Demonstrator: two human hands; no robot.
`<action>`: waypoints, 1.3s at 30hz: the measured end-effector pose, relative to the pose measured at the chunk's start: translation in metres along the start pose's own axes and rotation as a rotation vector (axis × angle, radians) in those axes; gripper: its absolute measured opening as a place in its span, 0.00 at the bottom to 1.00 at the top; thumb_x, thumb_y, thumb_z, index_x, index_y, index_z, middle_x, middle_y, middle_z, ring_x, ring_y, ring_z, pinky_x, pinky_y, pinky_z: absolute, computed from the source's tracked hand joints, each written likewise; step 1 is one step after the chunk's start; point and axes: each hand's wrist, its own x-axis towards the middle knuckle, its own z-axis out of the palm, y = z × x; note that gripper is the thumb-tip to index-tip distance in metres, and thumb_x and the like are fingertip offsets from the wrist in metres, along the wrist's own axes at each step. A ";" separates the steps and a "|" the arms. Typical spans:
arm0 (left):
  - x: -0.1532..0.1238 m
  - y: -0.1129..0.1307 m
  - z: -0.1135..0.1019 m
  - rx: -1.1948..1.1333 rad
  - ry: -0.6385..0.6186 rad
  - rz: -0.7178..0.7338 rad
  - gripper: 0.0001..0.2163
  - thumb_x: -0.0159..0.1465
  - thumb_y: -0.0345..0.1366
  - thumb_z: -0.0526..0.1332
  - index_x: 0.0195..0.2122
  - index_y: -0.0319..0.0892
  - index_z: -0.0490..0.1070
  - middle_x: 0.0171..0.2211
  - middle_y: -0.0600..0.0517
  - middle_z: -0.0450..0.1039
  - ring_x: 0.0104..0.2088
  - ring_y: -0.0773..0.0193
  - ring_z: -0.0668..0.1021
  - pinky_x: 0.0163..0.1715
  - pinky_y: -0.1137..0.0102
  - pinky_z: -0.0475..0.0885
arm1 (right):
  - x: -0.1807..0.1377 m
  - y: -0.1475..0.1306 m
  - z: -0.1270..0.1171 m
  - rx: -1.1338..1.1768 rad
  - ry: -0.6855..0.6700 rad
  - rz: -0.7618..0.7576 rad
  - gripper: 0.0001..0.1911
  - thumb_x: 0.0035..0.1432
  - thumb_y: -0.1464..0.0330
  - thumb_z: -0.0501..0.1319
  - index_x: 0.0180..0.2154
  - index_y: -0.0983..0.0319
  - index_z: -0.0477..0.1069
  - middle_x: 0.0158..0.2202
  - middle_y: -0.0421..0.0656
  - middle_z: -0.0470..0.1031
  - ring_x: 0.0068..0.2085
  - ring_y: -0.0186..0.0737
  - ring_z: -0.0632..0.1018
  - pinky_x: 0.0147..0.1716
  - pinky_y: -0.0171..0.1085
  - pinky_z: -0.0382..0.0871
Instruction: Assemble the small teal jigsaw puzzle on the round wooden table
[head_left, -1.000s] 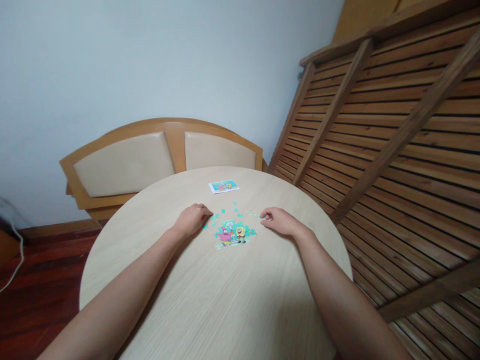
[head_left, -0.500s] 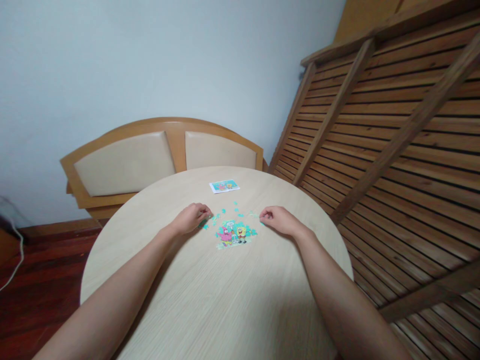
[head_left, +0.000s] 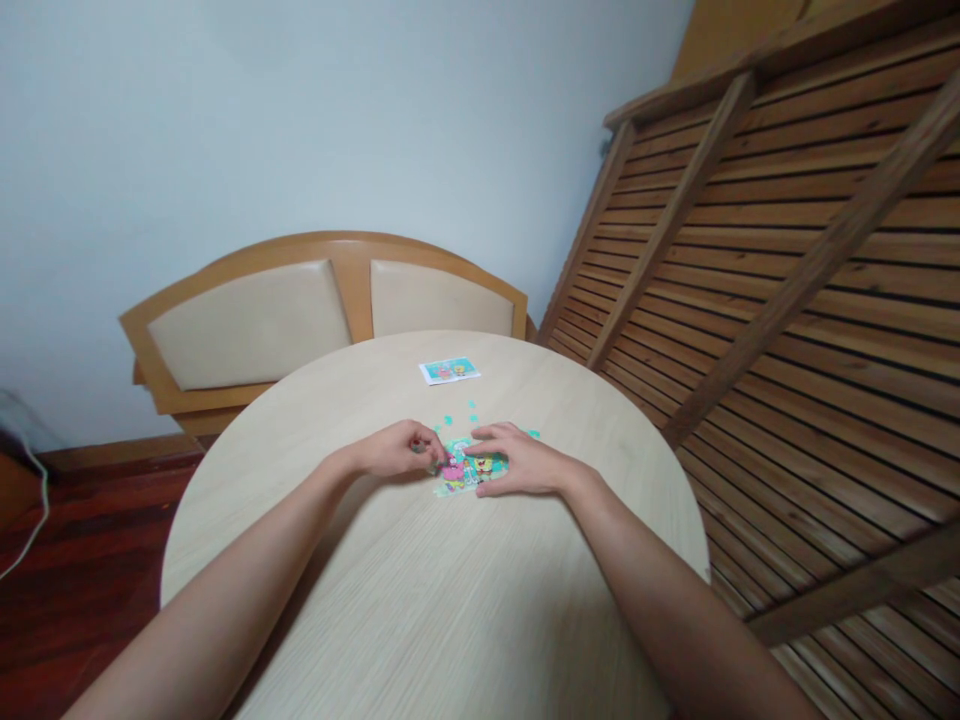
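Observation:
A partly joined jigsaw puzzle (head_left: 455, 476) with cartoon figures on a teal ground lies on the round table. At its left edge my left hand (head_left: 401, 449) is closed in a pinch, and a small teal puzzle piece (head_left: 436, 466) shows at the fingertips, mostly hidden. From the other side my right hand (head_left: 525, 460) reaches over the puzzle, thumb and fingers spread, fingertips resting on or just above its right part. This hand covers much of the yellow figure's side.
Several loose teal pieces (head_left: 472, 405) lie beyond the puzzle. Farther back on the round table (head_left: 360, 580) is a small picture card (head_left: 449, 371). A padded wooden headboard (head_left: 251, 325) stands behind the table, and a slatted wooden panel (head_left: 750, 270) leans on the right.
My right hand has moved left from the loose pieces onto the puzzle and spread its fingers. My left hand has shifted right and slightly nearer, to the puzzle's left edge.

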 end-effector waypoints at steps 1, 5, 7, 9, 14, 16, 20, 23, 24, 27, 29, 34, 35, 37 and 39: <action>0.000 0.001 0.001 -0.006 -0.028 -0.008 0.11 0.55 0.32 0.58 0.36 0.37 0.79 0.33 0.51 0.79 0.32 0.66 0.74 0.36 0.73 0.67 | 0.000 0.001 0.001 -0.013 -0.007 0.003 0.37 0.48 0.46 0.69 0.57 0.53 0.73 0.63 0.49 0.65 0.64 0.55 0.63 0.64 0.51 0.55; -0.001 0.003 0.004 -0.024 -0.087 -0.050 0.09 0.55 0.33 0.61 0.32 0.36 0.79 0.28 0.53 0.77 0.28 0.68 0.72 0.31 0.75 0.65 | -0.001 0.006 0.001 -0.034 -0.001 0.024 0.34 0.49 0.47 0.69 0.55 0.53 0.75 0.62 0.49 0.67 0.64 0.54 0.63 0.64 0.51 0.56; -0.002 0.003 0.004 -0.042 -0.110 -0.067 0.09 0.56 0.36 0.63 0.33 0.36 0.80 0.27 0.53 0.76 0.27 0.68 0.72 0.31 0.74 0.65 | -0.002 0.007 0.000 -0.029 0.002 0.037 0.33 0.49 0.47 0.69 0.55 0.54 0.76 0.62 0.49 0.67 0.63 0.54 0.63 0.64 0.50 0.56; -0.004 0.003 0.003 -0.058 -0.126 -0.077 0.11 0.57 0.39 0.64 0.35 0.37 0.80 0.28 0.52 0.77 0.27 0.68 0.72 0.31 0.74 0.66 | -0.003 0.007 -0.001 -0.021 0.001 0.048 0.33 0.50 0.48 0.69 0.54 0.55 0.76 0.62 0.50 0.67 0.63 0.54 0.63 0.64 0.50 0.56; -0.005 0.004 0.001 -0.077 -0.144 -0.064 0.13 0.59 0.43 0.65 0.38 0.38 0.81 0.30 0.51 0.78 0.28 0.69 0.72 0.31 0.75 0.65 | -0.004 0.007 -0.002 -0.005 0.004 0.056 0.32 0.49 0.49 0.70 0.53 0.54 0.76 0.61 0.49 0.68 0.63 0.54 0.64 0.64 0.51 0.56; -0.005 0.004 0.002 -0.079 -0.171 -0.081 0.14 0.60 0.44 0.65 0.39 0.38 0.81 0.29 0.52 0.77 0.27 0.70 0.70 0.29 0.76 0.64 | -0.004 0.007 -0.001 0.003 0.012 0.055 0.31 0.49 0.49 0.70 0.53 0.54 0.76 0.61 0.49 0.68 0.63 0.54 0.64 0.64 0.51 0.56; -0.005 0.004 0.003 -0.022 -0.176 -0.094 0.14 0.59 0.43 0.65 0.39 0.38 0.81 0.28 0.53 0.76 0.26 0.70 0.69 0.28 0.76 0.63 | -0.003 0.007 -0.001 0.008 0.016 0.056 0.31 0.49 0.50 0.71 0.53 0.55 0.76 0.61 0.50 0.68 0.63 0.54 0.64 0.63 0.51 0.56; -0.004 0.005 0.004 0.051 -0.152 -0.074 0.13 0.59 0.42 0.65 0.36 0.38 0.81 0.27 0.53 0.75 0.26 0.69 0.69 0.29 0.76 0.63 | -0.003 0.007 0.000 0.007 0.013 0.053 0.32 0.49 0.50 0.70 0.53 0.55 0.76 0.61 0.50 0.68 0.63 0.54 0.64 0.63 0.51 0.56; -0.004 0.005 0.004 0.064 -0.151 -0.071 0.13 0.58 0.42 0.65 0.36 0.38 0.81 0.26 0.54 0.75 0.26 0.69 0.68 0.29 0.76 0.63 | -0.003 0.007 0.000 0.008 0.015 0.051 0.32 0.49 0.50 0.70 0.53 0.55 0.76 0.61 0.50 0.68 0.63 0.54 0.64 0.63 0.51 0.56; -0.004 0.007 0.004 0.064 -0.150 -0.090 0.14 0.58 0.43 0.65 0.37 0.37 0.81 0.25 0.55 0.72 0.25 0.70 0.67 0.27 0.76 0.62 | -0.003 0.008 0.001 0.005 0.019 0.047 0.32 0.49 0.50 0.70 0.53 0.55 0.76 0.60 0.50 0.68 0.63 0.53 0.64 0.63 0.50 0.56; -0.005 0.006 0.003 0.052 -0.145 -0.108 0.15 0.57 0.44 0.65 0.39 0.37 0.80 0.24 0.56 0.70 0.25 0.70 0.67 0.27 0.76 0.62 | -0.003 0.008 0.001 0.000 0.015 0.052 0.32 0.49 0.49 0.70 0.53 0.55 0.76 0.61 0.50 0.68 0.63 0.53 0.64 0.63 0.50 0.56; -0.004 0.002 0.002 0.123 -0.150 -0.117 0.16 0.52 0.45 0.70 0.35 0.39 0.77 0.25 0.57 0.68 0.26 0.69 0.67 0.27 0.75 0.62 | -0.002 0.006 0.000 0.009 0.014 0.053 0.32 0.48 0.50 0.71 0.53 0.55 0.76 0.60 0.50 0.68 0.63 0.53 0.64 0.63 0.50 0.57; -0.004 0.001 0.003 0.145 -0.149 -0.114 0.15 0.52 0.45 0.70 0.35 0.39 0.76 0.25 0.57 0.68 0.26 0.69 0.67 0.27 0.75 0.62 | -0.002 0.005 0.000 0.011 0.014 0.050 0.32 0.48 0.50 0.71 0.53 0.56 0.76 0.60 0.51 0.68 0.63 0.53 0.64 0.63 0.50 0.57; -0.003 0.000 0.004 0.170 -0.152 -0.105 0.14 0.53 0.45 0.69 0.33 0.40 0.74 0.25 0.58 0.67 0.25 0.69 0.66 0.26 0.75 0.60 | -0.002 0.005 -0.001 0.017 0.014 0.050 0.32 0.48 0.51 0.71 0.53 0.56 0.76 0.60 0.51 0.68 0.62 0.54 0.65 0.63 0.51 0.57; -0.003 -0.001 0.004 0.172 -0.164 -0.097 0.14 0.54 0.46 0.68 0.31 0.40 0.73 0.24 0.58 0.65 0.25 0.70 0.65 0.26 0.75 0.59 | -0.002 0.004 -0.001 0.019 0.017 0.055 0.31 0.48 0.51 0.71 0.53 0.55 0.76 0.60 0.50 0.69 0.63 0.54 0.64 0.63 0.51 0.57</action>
